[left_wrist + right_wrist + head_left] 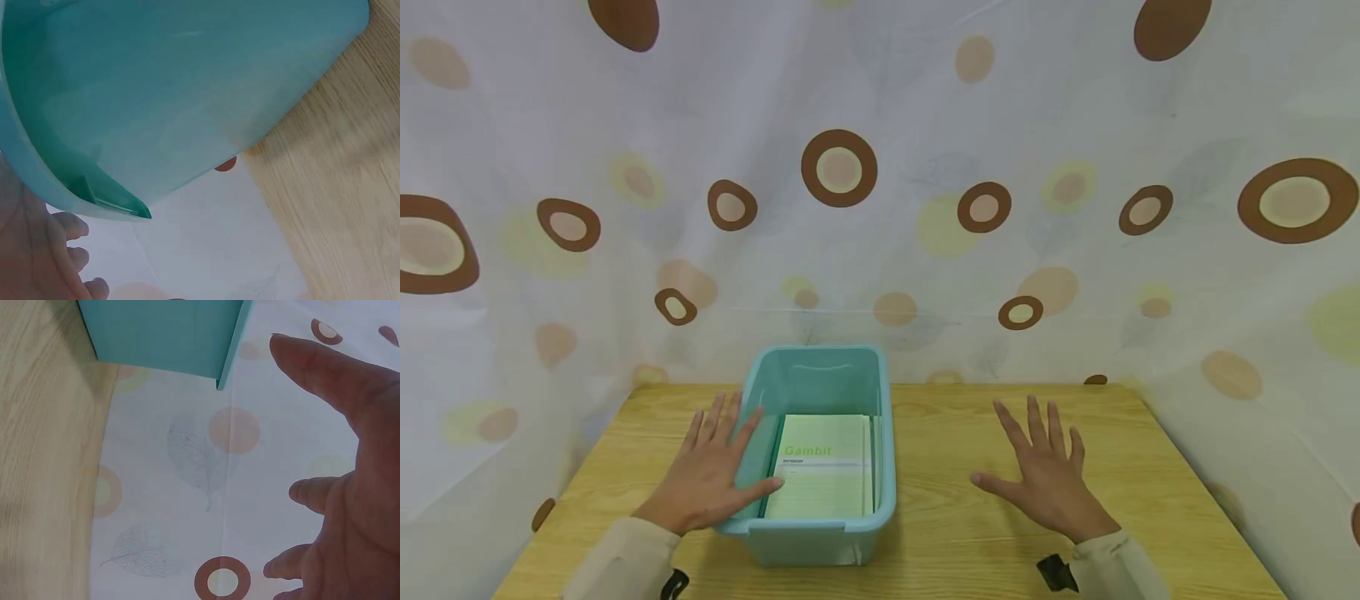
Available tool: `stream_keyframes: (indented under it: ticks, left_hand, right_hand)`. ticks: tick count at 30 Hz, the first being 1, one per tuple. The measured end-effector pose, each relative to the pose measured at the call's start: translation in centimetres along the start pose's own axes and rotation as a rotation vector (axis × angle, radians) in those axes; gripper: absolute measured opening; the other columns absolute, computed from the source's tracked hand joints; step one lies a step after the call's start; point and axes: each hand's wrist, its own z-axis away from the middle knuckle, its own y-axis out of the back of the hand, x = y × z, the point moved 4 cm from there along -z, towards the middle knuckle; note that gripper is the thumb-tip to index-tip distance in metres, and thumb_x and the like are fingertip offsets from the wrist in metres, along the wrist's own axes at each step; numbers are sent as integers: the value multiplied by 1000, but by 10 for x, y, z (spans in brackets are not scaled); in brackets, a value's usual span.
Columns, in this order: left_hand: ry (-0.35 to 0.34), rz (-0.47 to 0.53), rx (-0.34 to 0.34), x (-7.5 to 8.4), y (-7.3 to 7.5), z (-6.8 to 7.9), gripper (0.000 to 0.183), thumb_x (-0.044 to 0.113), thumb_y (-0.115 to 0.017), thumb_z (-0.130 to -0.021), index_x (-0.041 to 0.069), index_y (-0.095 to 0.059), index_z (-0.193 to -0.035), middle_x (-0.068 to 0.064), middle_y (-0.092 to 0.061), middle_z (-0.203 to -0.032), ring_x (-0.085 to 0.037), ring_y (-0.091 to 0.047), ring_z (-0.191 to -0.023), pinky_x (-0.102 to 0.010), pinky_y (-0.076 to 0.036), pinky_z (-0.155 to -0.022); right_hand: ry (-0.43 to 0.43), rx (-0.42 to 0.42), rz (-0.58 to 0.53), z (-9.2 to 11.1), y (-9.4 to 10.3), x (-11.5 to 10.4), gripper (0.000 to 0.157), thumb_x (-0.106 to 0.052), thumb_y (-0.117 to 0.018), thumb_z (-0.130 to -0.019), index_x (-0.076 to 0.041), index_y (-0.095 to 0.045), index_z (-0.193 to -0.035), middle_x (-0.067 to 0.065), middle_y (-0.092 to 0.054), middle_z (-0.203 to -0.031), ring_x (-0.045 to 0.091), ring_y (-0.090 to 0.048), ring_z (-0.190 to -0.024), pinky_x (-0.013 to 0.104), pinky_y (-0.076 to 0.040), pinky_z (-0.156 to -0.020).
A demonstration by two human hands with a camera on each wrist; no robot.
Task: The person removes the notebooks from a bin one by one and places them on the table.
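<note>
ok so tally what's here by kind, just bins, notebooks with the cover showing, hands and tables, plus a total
Teal bin: 1
Notebook lettered "Gambit": 1 (more edges show beside it; I cannot tell how many others)
Left hand and right hand: 2
Wood-grain table: 1
Total: 5
</note>
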Motion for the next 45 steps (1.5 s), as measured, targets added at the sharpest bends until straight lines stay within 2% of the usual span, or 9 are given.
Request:
stream_keyframes:
  ticks: [11, 19, 23, 30, 34, 40, 45]
  left_hand:
    - [2, -33, -10, -14, -5, -1, 98, 57, -62, -82, -7, -28, -148, -31, -15, -155, -49, -11, -141, -62, -13, -111]
    - [17, -8, -30, -17, -8, -8, 101, 51, -65, -83, -14, -22, -146, -33, -13, -154, -51, -10, -141, -62, -15, -111]
    - [28, -11, -67, -17, -11, -11, 99, 41, -69, -82, -17, -19, -145, -34, -13, -153, -50, -8, -141, -61, -14, -112]
    - [60, 14, -155, -15, -13, -12, 95, 25, -66, -82, -18, -11, -145, -35, -8, -154, -50, -5, -142, -60, -10, -113]
    - [65, 40, -190, -16, -13, -13, 92, 19, -63, -81, -18, -9, -145, -35, -3, -154, -50, 0, -142, -60, -8, -113]
    - [58, 45, -206, -16, -13, -14, 88, 7, -54, -75, -19, -9, -145, -35, -1, -154, -50, 1, -142, -60, -9, -113]
    - [59, 46, -209, -15, -12, -12, 86, 3, -52, -73, -20, -9, -145, -36, -2, -154, -50, -1, -142, -59, -10, -114]
  right_hand:
    - [42, 20, -18, -9, 7, -15, 95, -56, -64, -84, -16, -16, -156, 29, 7, -157, 48, 17, -141, 74, 7, -100]
    - [115, 47, -25, -32, 10, -42, 95, -59, -63, -82, -17, -19, -155, 28, 2, -157, 48, 11, -143, 72, 6, -103]
    - [157, 43, -32, -47, 12, -60, 96, -58, -64, -82, -18, -18, -156, 25, 2, -158, 45, 11, -144, 69, 5, -105]
    - [212, 13, -11, -79, 10, -90, 95, -55, -66, -82, -17, -19, -156, 23, -1, -159, 41, 8, -145, 67, 2, -108]
    - [246, -14, 5, -97, 6, -108, 95, -54, -67, -82, -17, -20, -155, 24, -5, -159, 42, 2, -146, 66, -5, -109]
    - [317, -70, 22, -122, -7, -135, 91, -53, -66, -83, -20, -21, -155, 21, -9, -159, 40, -4, -146, 63, -13, -110]
    - [340, -162, -5, -140, -26, -157, 88, -52, -66, -84, -23, -23, -154, 14, -14, -160, 36, -11, -146, 59, -14, -112]
